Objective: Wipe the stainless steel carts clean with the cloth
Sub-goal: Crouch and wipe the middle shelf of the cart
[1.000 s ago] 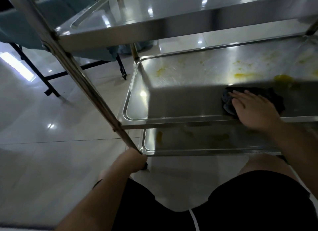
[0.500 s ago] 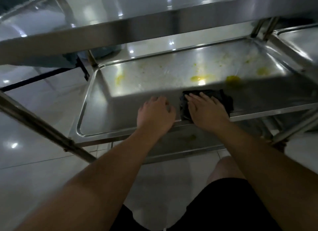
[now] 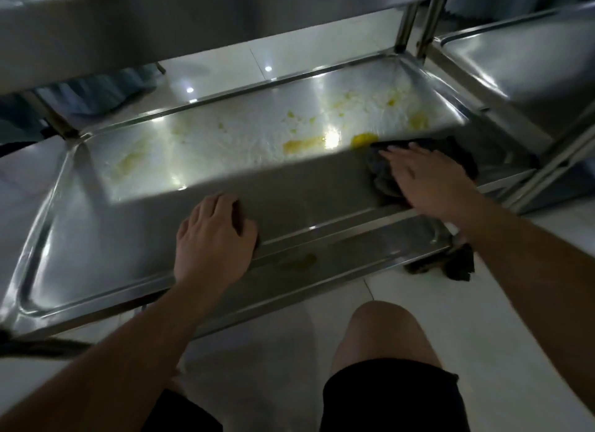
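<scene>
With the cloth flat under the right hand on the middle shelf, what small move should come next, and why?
Probably slide the right hand, pressing the dark cloth, leftward over the yellow blob just beside it. Yellow smears still cover the lit part of the middle shelf, and the left hand rests on its front edge, seemingly steadying the cart.

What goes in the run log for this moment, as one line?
stage: wiping middle shelf | right hand flat on dark cloth | left hand resting on shelf's front rim | yellow stains not yet wiped
</scene>
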`<state>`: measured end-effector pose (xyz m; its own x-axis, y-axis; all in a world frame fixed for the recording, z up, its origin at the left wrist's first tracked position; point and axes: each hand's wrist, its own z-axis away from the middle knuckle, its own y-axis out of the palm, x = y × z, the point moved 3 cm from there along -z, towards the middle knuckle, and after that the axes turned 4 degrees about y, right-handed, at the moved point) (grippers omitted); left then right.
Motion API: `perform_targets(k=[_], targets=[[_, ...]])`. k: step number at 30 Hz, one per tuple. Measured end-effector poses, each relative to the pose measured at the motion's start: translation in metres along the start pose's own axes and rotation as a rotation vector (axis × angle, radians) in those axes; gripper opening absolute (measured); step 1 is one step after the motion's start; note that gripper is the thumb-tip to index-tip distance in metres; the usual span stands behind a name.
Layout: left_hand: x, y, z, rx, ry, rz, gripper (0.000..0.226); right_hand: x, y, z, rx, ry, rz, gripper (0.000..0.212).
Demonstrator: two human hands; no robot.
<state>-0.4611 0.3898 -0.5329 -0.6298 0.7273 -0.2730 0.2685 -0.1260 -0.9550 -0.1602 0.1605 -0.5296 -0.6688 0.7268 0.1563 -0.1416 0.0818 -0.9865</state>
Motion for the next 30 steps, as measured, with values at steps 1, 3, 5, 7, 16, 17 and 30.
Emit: perform_targets(k=[1,3,5,7,16,17,30], targets=[[0.000,0.000,0.000,0.000,0.001,-0.006,0.062,-0.026,-0.005,-0.007,-0.005,0.025,0.058,0.072],[0.000,0.002,-0.001,0.009,0.006,-0.018,0.061,-0.071,-0.014,-0.018,-0.004,0.127,0.078,0.072],[0.001,0.004,-0.002,0.015,0.015,-0.027,0.059,-0.097,-0.020,-0.030,0.030,0.256,0.027,0.070],[0.002,0.005,-0.002,0.016,0.021,-0.033,0.060,-0.099,-0.021,-0.041,0.052,0.361,-0.010,0.070],[0.002,0.007,-0.002,0.014,0.006,-0.040,0.061,0.185,0.026,-0.037,0.106,-0.257,-0.122,0.066],[0.001,0.006,-0.001,0.008,-0.004,-0.043,0.061,0.212,0.031,-0.033,0.138,-0.331,-0.155,0.063],[0.001,0.005,0.000,0.028,-0.030,-0.027,0.064,-0.061,-0.024,-0.125,0.000,0.122,-0.041,0.060]])
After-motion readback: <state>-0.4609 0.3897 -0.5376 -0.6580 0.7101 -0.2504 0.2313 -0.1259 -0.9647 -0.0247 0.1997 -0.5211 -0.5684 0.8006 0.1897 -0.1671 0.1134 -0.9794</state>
